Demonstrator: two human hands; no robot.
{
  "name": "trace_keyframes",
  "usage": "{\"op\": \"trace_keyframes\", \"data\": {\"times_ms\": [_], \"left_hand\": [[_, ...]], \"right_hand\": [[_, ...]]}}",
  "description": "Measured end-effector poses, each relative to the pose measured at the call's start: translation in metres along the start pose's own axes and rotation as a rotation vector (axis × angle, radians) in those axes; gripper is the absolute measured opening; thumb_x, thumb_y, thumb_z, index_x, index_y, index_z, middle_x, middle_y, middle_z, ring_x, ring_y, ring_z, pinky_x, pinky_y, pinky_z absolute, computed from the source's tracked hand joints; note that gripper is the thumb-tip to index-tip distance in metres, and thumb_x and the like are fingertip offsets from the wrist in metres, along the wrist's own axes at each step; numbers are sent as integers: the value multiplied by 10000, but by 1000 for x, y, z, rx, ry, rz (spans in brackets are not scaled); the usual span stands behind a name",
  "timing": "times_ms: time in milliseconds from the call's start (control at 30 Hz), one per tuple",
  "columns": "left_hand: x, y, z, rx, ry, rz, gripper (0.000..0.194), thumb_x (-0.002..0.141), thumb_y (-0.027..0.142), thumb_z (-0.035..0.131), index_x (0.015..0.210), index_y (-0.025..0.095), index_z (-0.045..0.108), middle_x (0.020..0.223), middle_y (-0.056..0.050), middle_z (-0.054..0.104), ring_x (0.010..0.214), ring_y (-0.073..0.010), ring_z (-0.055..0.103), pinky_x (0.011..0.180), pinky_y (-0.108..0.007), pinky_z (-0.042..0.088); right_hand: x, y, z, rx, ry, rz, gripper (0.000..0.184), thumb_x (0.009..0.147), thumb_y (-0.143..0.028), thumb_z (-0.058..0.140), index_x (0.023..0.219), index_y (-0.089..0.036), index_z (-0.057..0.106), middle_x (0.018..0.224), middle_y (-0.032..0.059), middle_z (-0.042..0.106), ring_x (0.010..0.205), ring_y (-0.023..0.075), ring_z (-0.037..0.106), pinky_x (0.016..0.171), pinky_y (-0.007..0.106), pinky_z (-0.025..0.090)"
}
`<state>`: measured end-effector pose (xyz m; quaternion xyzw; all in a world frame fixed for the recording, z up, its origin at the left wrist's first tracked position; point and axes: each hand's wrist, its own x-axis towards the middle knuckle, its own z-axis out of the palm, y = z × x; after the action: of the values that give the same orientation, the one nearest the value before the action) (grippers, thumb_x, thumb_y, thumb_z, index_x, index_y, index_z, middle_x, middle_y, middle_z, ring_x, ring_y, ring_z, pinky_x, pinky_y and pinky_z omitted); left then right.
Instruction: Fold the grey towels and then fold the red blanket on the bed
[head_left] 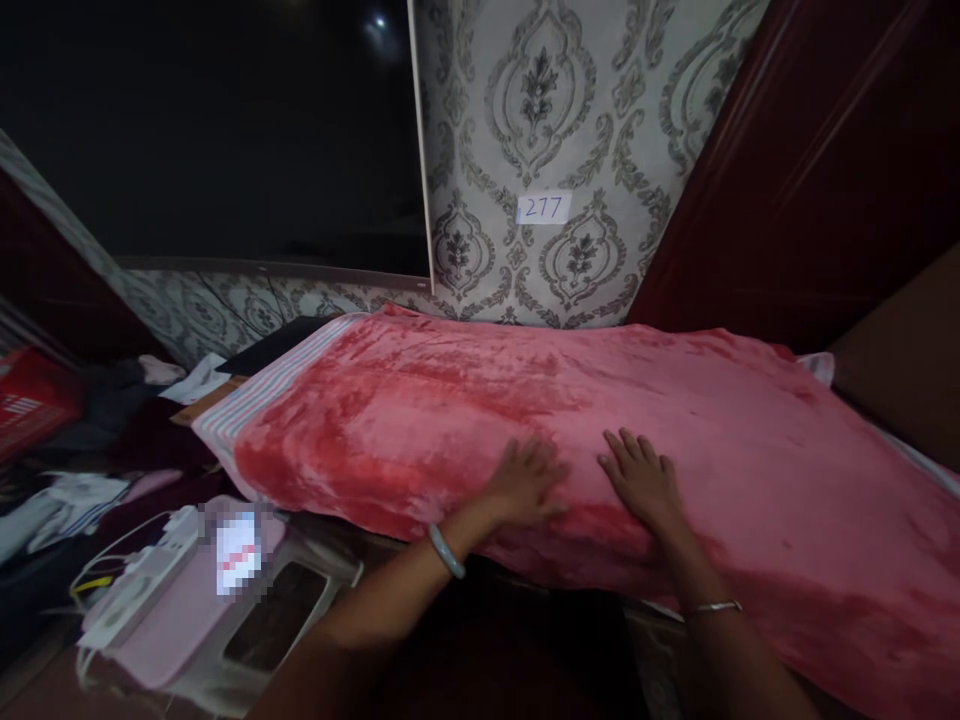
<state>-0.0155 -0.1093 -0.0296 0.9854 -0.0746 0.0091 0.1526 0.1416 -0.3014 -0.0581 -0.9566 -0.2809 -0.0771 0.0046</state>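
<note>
Red-and-pink plush blanket (735, 430) lies spread below the grey patterned wall (469, 120). Your left hand (525, 485) and right hand (646, 485) are palm-down near its middle, fingers apart. Uneven pressure could bunch it into creases, because the pile looks soft and loose. Pulling toward yourself could slide its front edge down and skew the striped pale cloth (277, 378) at its left end. Its front left corner could catch the white power strip (142, 585) nearby.
</note>
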Motion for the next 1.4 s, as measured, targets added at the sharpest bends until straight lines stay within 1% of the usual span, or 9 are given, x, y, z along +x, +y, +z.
{"op": "trace_keyframes", "data": {"times_ms": [133, 233, 333, 433, 567, 667, 733, 1133, 1400], "left_hand": [[-9, 26, 1, -205, -51, 265, 596, 983, 551, 462, 1496, 248, 489, 1598, -123, 408, 1520, -271, 296, 1253, -537, 169], [-20, 9, -17, -358, 39, 222, 506, 1035, 452, 365, 1458, 238, 542, 1541, -98, 500, 1452, -193, 424, 1225, -398, 295], [-34, -33, -39, -216, 164, -27, 525, 1025, 446, 386, 1505, 252, 476, 1599, -91, 417, 1507, -230, 329, 1254, -472, 210], [-56, -85, -59, -29, 144, -330, 624, 1003, 499, 421, 1563, 229, 371, 1659, -133, 270, 1543, -284, 227, 1254, -542, 140], [-95, -149, -81, 119, 172, -682, 648, 1017, 501, 359, 1593, 209, 297, 1675, -131, 214, 1561, -268, 150, 1258, -540, 89], [-126, -184, -95, 199, 194, -939, 664, 1019, 507, 328, 1590, 169, 301, 1671, -157, 211, 1559, -284, 152, 1251, -547, 107], [-141, -200, -99, 211, 166, -1006, 678, 1016, 525, 310, 1591, 167, 295, 1671, -163, 207, 1558, -294, 158, 1236, -581, 138], [-153, -212, -94, 247, 153, -1007, 696, 1005, 565, 276, 1588, 188, 308, 1671, -147, 237, 1558, -295, 169, 1224, -610, 135], [-199, -246, -113, 269, 174, -1134, 666, 1008, 543, 273, 1570, 195, 350, 1665, -160, 256, 1542, -331, 201, 1194, -634, 174]], "right_hand": [[-1, 0, -2, -3, -7, -8, 579, 1049, -437, 217, 1557, -230, 402, 1629, 79, 334, 1478, 320, 314, 1138, 547, 330], [-2, 3, 1, -2, 6, -24, 589, 1047, -442, 204, 1554, -222, 407, 1622, 86, 347, 1469, 324, 326, 1123, 551, 351], [-1, 9, 10, 4, 55, -53, 598, 1039, -447, 188, 1536, -225, 438, 1607, 99, 373, 1447, 331, 356, 1095, 571, 375], [2, 15, 20, 24, 87, -76, 613, 1027, -479, 191, 1522, -236, 458, 1593, 96, 398, 1429, 338, 380, 1076, 581, 393], [2, 17, 27, 32, 100, -91, 638, 1018, -494, 179, 1516, -220, 468, 1581, 103, 415, 1419, 347, 395, 1065, 594, 404], [1, 18, 27, 24, 120, -107, 660, 1013, -487, 158, 1513, -193, 472, 1574, 119, 422, 1413, 359, 401, 1055, 600, 413], [1, 18, 28, 20, 121, -106, 677, 1007, -481, 139, 1508, -178, 480, 1571, 127, 425, 1411, 371, 402, 1045, 608, 418], [3, 22, 30, 48, 88, -108, 739, 982, -520, 98, 1518, -170, 466, 1581, 125, 410, 1420, 378, 392, 1054, 628, 410], [7, 35, 55, 77, 145, -172, 704, 969, -534, 155, 1559, -235, 395, 1568, 145, 417, 1434, 393, 370, 1038, 700, 384]]}}
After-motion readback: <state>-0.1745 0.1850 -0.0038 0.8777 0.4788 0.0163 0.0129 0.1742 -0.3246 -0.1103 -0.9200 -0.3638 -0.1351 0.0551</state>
